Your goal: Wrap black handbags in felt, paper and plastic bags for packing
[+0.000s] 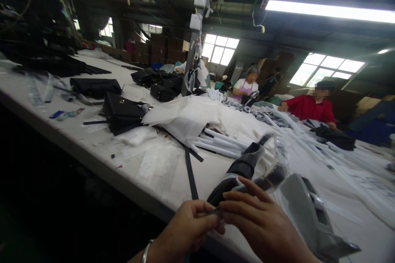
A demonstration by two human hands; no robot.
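Observation:
My left hand (193, 224), with a silver bangle at the wrist, pinches a small dark shiny piece (219, 211) between thumb and fingers. I cannot make out its kind. My right hand (259, 218) is beside it with fingers stretched out, the fingertips close to the piece. Just beyond both hands lies a black bag (243, 166), partly hidden by them, with a handle (274, 170) wrapped in clear plastic. Right of my right hand, a grey bag (304, 201) rests on the table.
White sheets (191, 115) and white tubes (222, 144) cover mid-table. A black strap (190, 172) lies ahead of my left hand. Black handbags (120, 113) and a blue item (56, 114) are leftward. A post (193, 57) rises behind. Co-workers (311, 107) sit across the table (129, 172).

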